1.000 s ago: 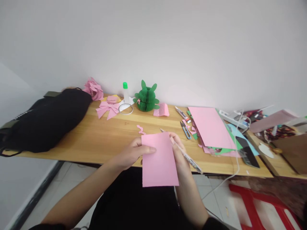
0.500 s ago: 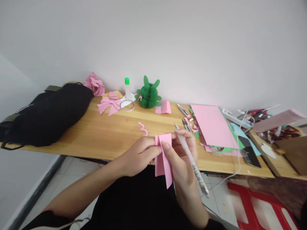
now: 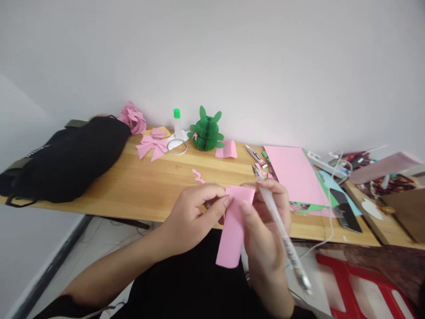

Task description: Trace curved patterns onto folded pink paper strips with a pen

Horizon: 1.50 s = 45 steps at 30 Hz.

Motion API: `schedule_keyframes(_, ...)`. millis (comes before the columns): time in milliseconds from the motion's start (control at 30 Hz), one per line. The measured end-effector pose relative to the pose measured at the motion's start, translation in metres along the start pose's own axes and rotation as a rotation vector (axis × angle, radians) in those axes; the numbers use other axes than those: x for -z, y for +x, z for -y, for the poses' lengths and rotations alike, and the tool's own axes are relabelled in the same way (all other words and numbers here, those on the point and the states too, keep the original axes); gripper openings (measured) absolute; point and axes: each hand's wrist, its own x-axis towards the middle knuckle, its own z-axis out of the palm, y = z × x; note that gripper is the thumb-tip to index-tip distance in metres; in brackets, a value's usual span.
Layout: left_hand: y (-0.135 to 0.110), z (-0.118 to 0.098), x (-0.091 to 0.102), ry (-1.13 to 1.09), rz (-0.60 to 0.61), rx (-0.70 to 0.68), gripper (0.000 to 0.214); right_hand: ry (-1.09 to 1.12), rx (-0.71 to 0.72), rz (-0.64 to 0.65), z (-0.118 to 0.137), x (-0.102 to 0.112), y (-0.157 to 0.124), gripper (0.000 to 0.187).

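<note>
Both of my hands hold a folded pink paper point(image 3: 234, 226) just in front of the wooden table's point(image 3: 139, 186) near edge. My left hand point(image 3: 194, 212) pinches the paper's top left side with thumb and fingers. On the paper's right edge my right hand point(image 3: 265, 230) is closed, and it also grips a white pen point(image 3: 282, 235) that slants down to the right. The paper hangs narrow and long, doubled lengthwise.
A black bag point(image 3: 63, 159) lies at the table's left. At the back stand a green paper cactus point(image 3: 206, 133), a glue bottle point(image 3: 177, 122), a tape ring point(image 3: 177, 146) and pink paper bows point(image 3: 151, 146). Pink and green sheets point(image 3: 294, 175), a phone point(image 3: 345, 204) and cables lie at right.
The flat pink sheet has been folded lengthwise into a narrow strip. Both hands have risen slightly and closed on its top, and the pen now points lower right.
</note>
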Motion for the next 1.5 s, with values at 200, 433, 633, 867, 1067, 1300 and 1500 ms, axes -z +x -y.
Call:
schedule_keyframes(200, -0.001, -0.006, 0.003, -0.023, 0.030, 0.064, 0.030, -0.090, 0.082, -0.083, 0.007, 0.007, -0.001, 0.025)
schedule_keyframes(433, 0.000, -0.013, 0.003, 0.031, 0.024, 0.076, 0.037, -0.158, 0.173, -0.106, 0.013, 0.008, -0.001, 0.031)
schedule_keyframes(633, 0.001, -0.014, 0.003, 0.030, 0.001, 0.078, 0.033, -0.202, 0.179, -0.072, 0.013, 0.012, -0.002, 0.032)
schedule_keyframes(867, 0.001, -0.017, 0.004, 0.077, 0.060, 0.069, 0.038, -0.118, 0.164, -0.043, 0.017, 0.012, -0.002, 0.026)
schedule_keyframes(1067, -0.001, -0.016, 0.006, 0.028, 0.102, 0.113, 0.034, -0.150, 0.136, -0.092, 0.015, 0.016, -0.006, 0.026)
schedule_keyframes(1300, -0.003, -0.016, 0.007, -0.042, 0.139, 0.135, 0.033, -0.160, 0.146, -0.099, 0.016, 0.016, -0.007, 0.029)
schedule_keyframes(1500, -0.003, -0.018, 0.008, -0.044, 0.145, 0.139, 0.035, -0.145, 0.138, -0.088, 0.017, 0.013, -0.007, 0.031)
